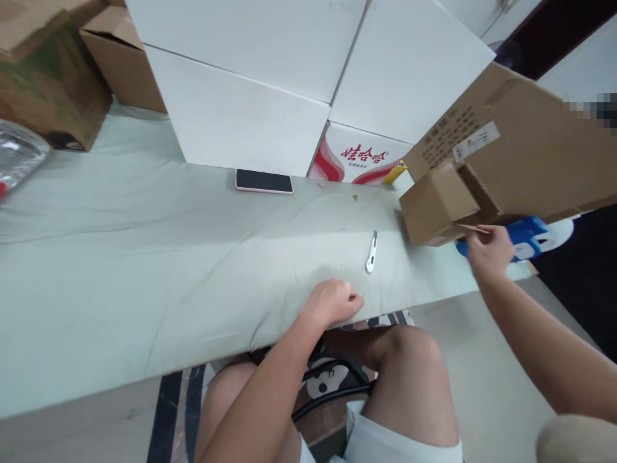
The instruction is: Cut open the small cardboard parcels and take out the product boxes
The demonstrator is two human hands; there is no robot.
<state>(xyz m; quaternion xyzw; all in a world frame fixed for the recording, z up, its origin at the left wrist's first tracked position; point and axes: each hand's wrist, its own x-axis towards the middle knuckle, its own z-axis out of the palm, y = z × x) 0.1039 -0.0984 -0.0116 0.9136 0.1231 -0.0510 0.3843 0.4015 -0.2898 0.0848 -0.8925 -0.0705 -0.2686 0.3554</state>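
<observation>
A thin, flat, pale piece [475, 228] is pinched between the thumb and fingers of the right hand [490, 249], above the right end of the tabletop [144, 276]; it lies against or just before a small brown cardboard box [427, 207], and I cannot tell whether they touch. The box is matte and angular, its flaps raised. A glossy blue plastic container [527, 235] with a looped white part lies partly behind this hand, near the right edge. The left hand [333, 302] is curled into a loose fist near the middle of the front edge; I cannot tell whether anything is inside. Farther in from that edge lies a slim white cutter [371, 253]. The covering is pale green, softly creased. Toward the back edge, a flat rectangular phone [264, 181] with a dark, smooth face lies before smooth white boxes [241, 106] and a red-and-white printed panel [359, 154]. A large brown cardboard piece [540, 135], printed and labelled, slants behind the small box. Boxy cartons [48, 83] fill the far left corner.
</observation>
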